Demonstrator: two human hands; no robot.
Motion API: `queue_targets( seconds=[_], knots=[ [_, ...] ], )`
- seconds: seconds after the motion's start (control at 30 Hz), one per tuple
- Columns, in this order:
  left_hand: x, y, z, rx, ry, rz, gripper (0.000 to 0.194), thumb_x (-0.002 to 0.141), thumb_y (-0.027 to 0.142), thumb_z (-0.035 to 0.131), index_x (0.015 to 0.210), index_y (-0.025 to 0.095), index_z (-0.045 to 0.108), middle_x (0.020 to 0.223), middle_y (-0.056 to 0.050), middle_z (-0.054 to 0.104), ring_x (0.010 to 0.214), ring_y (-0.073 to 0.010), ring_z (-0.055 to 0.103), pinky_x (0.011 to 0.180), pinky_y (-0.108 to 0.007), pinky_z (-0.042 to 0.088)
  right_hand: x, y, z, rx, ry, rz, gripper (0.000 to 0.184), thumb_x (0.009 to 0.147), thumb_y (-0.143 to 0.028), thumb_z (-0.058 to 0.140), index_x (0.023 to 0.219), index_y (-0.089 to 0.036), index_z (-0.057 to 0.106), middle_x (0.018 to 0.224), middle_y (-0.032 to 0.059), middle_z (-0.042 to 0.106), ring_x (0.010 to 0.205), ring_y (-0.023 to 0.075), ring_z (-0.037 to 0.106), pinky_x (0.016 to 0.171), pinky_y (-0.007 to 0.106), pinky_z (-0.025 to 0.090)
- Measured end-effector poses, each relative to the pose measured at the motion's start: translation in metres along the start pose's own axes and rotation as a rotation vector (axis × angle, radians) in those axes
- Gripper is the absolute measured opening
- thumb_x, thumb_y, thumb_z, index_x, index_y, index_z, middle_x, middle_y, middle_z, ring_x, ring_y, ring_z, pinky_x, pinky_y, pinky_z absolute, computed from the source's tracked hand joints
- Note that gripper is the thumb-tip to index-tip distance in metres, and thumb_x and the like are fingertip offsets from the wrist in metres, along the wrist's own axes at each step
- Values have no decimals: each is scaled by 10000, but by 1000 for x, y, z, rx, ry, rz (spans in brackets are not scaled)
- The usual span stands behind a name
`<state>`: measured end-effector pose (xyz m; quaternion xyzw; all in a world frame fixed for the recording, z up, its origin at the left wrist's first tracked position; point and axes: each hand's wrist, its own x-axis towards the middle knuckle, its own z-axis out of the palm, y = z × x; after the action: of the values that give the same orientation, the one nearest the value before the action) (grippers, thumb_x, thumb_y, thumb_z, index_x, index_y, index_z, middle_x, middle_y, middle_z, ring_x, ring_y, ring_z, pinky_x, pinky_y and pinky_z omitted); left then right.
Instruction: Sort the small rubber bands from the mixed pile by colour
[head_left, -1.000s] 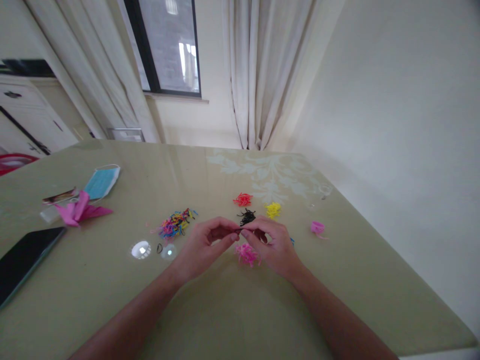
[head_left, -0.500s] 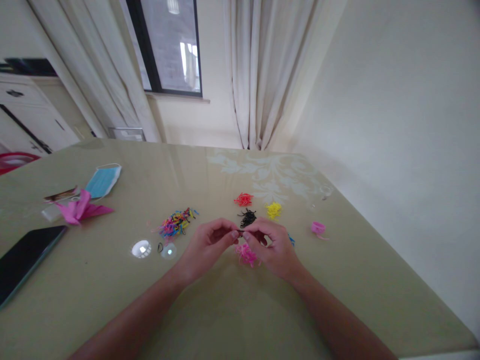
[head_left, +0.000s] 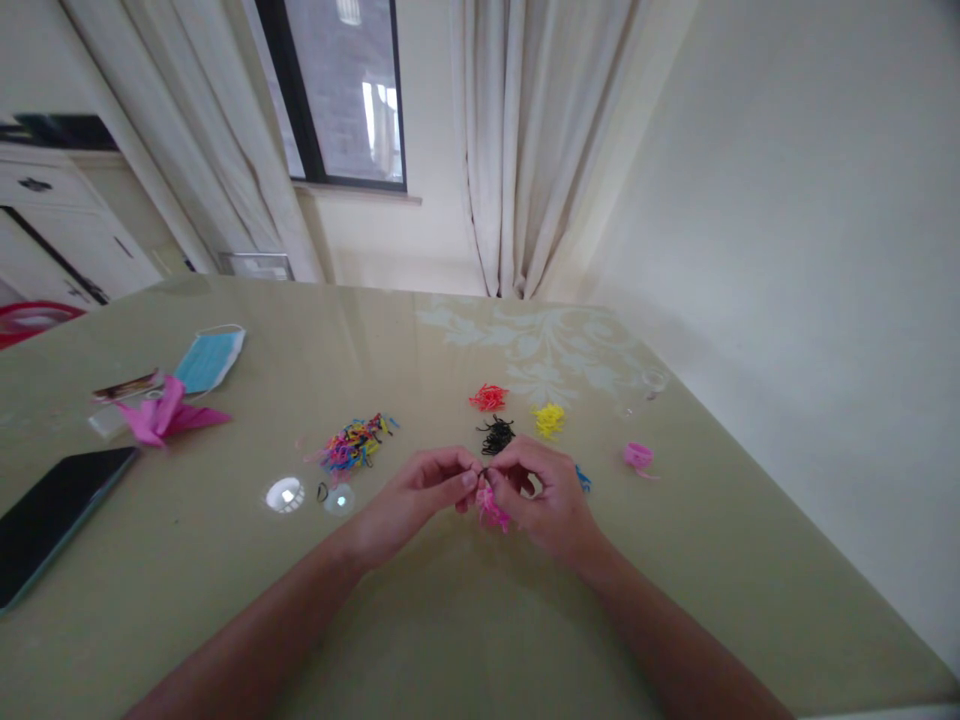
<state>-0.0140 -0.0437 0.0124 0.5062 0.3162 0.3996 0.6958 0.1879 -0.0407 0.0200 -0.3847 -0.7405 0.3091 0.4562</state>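
My left hand and my right hand meet fingertip to fingertip over the table. Between them they pinch a small black rubber band, mostly covered by the fingers. Right below the fingertips lies a pile of pink rubber bands, partly hidden by my right hand. Just beyond sit piles of black rubber bands, red ones and yellow ones. A few blue bands peek out past my right hand. Left of my hands is a mixed-colour heap of bands.
On the left lie a black phone, a pink folded-paper bird and a blue face mask. A single dark band rests near the mixed heap. A coiled pink item is at right, near the wall.
My fingertips have shifted slightly downward, and the black band now shows as a small bent loop between them. The piles lie as before; the view has moved slightly.
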Motion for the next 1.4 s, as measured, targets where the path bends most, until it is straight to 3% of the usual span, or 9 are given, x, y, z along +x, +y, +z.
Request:
queue_targets(
  seconds=[0.3, 0.6, 1.1, 1.23, 1.4],
  knots=[
    [2, -5, 2, -170, 41, -28, 350, 861, 479, 785, 784, 162, 658, 727, 3, 557, 710, -131, 485, 694, -256, 378, -3, -8, 6, 54, 6, -33, 113, 870, -163, 660, 763, -193, 682, 691, -23, 558, 573, 99, 463, 517, 229, 354],
    [-1, -1, 2, -132, -26, 13, 349, 891, 505, 759, 841, 176, 655, 751, 1, 562, 718, -129, 492, 687, -256, 384, -2, -7, 3, 208, -60, 111, 167, 936, -278, 659, 795, -193, 685, 717, -5, 610, 543, 102, 529, 508, 237, 394],
    [-1, -5, -1, 37, 30, 47, 330, 961, 460, 653, 783, 184, 618, 717, 14, 526, 729, -143, 477, 713, -272, 377, -9, -11, 14, 23, 131, -31, 86, 870, -188, 734, 785, -203, 745, 648, -22, 553, 515, 94, 462, 466, 236, 355],
    [0, -7, 0, 64, 38, 34, 357, 964, 481, 646, 773, 182, 612, 737, 8, 526, 749, -145, 480, 718, -270, 380, -11, -9, 15, 106, 118, 37, 86, 882, -252, 741, 808, -207, 735, 675, -12, 579, 519, 100, 486, 464, 236, 362],
    [1, -6, 5, -81, 39, -15, 361, 910, 508, 722, 788, 181, 628, 739, 10, 526, 722, -135, 467, 691, -253, 377, -9, -8, 13, 442, -74, 241, 252, 891, -418, 755, 792, -198, 681, 680, 2, 624, 549, 116, 530, 501, 241, 407]
  ],
)
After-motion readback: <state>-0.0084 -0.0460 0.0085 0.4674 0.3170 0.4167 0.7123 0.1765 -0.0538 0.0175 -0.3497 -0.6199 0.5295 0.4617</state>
